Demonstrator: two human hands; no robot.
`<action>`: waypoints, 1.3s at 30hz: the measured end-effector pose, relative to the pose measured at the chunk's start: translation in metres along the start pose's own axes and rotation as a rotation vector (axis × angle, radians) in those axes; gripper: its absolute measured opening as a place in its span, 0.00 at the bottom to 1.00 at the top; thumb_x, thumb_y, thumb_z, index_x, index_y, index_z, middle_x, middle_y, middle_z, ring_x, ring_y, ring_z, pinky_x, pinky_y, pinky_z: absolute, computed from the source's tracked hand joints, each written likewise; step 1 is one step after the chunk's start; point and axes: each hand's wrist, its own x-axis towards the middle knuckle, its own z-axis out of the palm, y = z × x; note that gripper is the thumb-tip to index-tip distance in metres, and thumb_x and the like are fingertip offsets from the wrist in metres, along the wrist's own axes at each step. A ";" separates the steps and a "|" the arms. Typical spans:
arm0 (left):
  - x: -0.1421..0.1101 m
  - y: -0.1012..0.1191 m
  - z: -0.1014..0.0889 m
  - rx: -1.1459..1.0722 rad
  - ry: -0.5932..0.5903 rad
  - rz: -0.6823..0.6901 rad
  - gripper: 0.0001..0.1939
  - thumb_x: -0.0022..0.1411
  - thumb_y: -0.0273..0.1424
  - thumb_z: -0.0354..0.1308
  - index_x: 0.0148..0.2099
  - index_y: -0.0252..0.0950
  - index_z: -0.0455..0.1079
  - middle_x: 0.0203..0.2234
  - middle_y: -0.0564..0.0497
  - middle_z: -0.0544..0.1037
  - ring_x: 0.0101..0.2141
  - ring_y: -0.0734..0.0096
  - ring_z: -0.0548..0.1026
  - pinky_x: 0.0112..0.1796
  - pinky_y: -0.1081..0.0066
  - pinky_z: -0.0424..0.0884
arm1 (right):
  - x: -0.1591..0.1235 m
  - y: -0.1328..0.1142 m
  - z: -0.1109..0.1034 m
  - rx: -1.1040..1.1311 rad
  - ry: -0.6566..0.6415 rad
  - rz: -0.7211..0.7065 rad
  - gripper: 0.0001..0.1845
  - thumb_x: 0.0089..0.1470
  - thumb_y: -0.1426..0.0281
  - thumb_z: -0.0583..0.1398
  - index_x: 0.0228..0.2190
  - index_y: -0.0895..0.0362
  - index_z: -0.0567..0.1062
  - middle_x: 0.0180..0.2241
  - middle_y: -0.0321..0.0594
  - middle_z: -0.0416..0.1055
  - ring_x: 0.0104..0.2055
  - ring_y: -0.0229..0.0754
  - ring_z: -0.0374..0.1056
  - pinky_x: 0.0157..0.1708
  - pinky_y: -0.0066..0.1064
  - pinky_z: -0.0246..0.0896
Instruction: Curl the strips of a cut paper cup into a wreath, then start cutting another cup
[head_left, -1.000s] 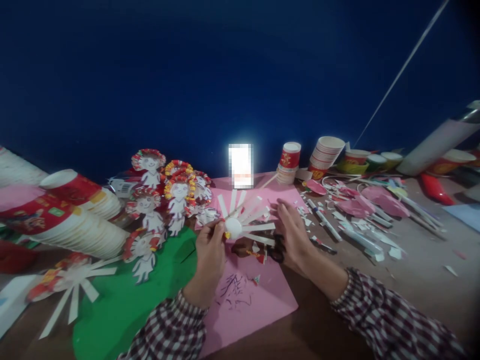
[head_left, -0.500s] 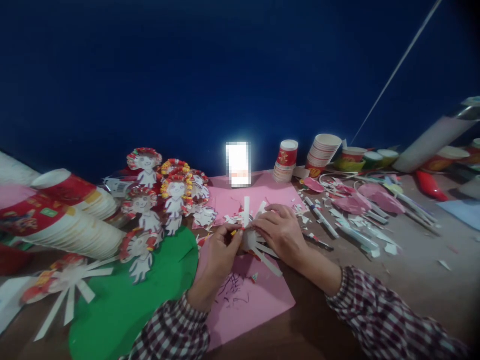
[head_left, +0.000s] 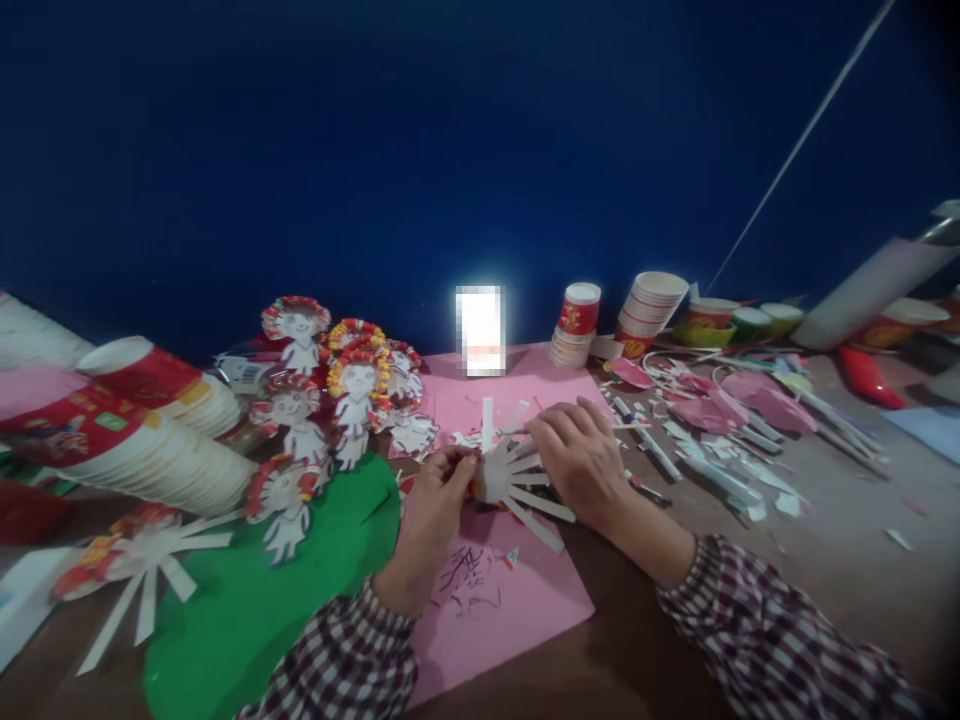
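A paper cup cut into strips point(head_left: 495, 478) is spread out like rays, its pale inner side up, above the pink sheet. My left hand point(head_left: 441, 492) pinches its left edge between thumb and fingers, where some red and yellow shows. On the other side, my right hand point(head_left: 581, 460) is curled over the strips, closed round a thin stick point(head_left: 628, 427) whose ends show on both sides of the fingers. The stick's exact kind cannot be made out. Several white strips fan out below and beside the right fingers.
Paper figures with curled red and yellow rims point(head_left: 354, 385) stand at the left, behind a green sheet point(head_left: 225, 630). Stacked paper cups point(head_left: 161, 465) lie further left. Behind, a phone point(head_left: 480, 330) glows on the pink paper point(head_left: 517, 650). Scraps and pens point(head_left: 720, 465) litter the right.
My right hand has moved right, off the cup's centre, and a thin stick now shows in it. More of the strips are visible. My left hand keeps its pinch.
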 end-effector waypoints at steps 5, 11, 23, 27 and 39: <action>0.000 0.005 0.001 -0.077 0.025 -0.014 0.15 0.47 0.35 0.65 0.37 0.34 0.69 0.23 0.56 0.70 0.21 0.82 0.66 0.21 0.82 0.62 | 0.001 0.001 -0.008 0.007 0.131 -0.021 0.10 0.57 0.74 0.54 0.40 0.55 0.71 0.40 0.43 0.70 0.45 0.46 0.61 0.52 0.44 0.52; 0.001 0.009 0.002 -0.185 0.077 -0.033 0.22 0.47 0.32 0.64 0.46 0.33 0.69 0.34 0.50 0.74 0.28 0.78 0.72 0.27 0.79 0.68 | 0.000 0.001 -0.010 0.052 0.130 0.065 0.10 0.58 0.73 0.53 0.41 0.56 0.70 0.37 0.43 0.69 0.39 0.43 0.63 0.35 0.32 0.59; -0.005 0.019 0.008 -0.417 -0.048 -0.166 0.17 0.42 0.26 0.65 0.38 0.34 0.69 0.27 0.54 0.76 0.26 0.74 0.74 0.28 0.75 0.69 | -0.007 -0.023 0.005 0.029 -0.070 -0.265 0.08 0.60 0.69 0.53 0.39 0.53 0.72 0.40 0.38 0.72 0.42 0.42 0.63 0.38 0.32 0.57; -0.008 0.019 0.009 -0.387 -0.116 -0.198 0.16 0.44 0.27 0.64 0.39 0.34 0.69 0.25 0.53 0.76 0.25 0.73 0.73 0.26 0.75 0.67 | -0.007 -0.023 0.003 -0.019 -0.061 -0.280 0.08 0.61 0.68 0.53 0.35 0.53 0.72 0.37 0.37 0.72 0.39 0.41 0.63 0.34 0.32 0.54; 0.003 0.007 0.001 -0.198 0.004 -0.022 0.19 0.45 0.36 0.67 0.38 0.32 0.70 0.24 0.53 0.74 0.25 0.75 0.72 0.30 0.75 0.68 | -0.009 -0.027 0.001 0.016 -0.140 -0.355 0.06 0.56 0.74 0.56 0.28 0.55 0.70 0.29 0.36 0.69 0.34 0.40 0.61 0.29 0.30 0.50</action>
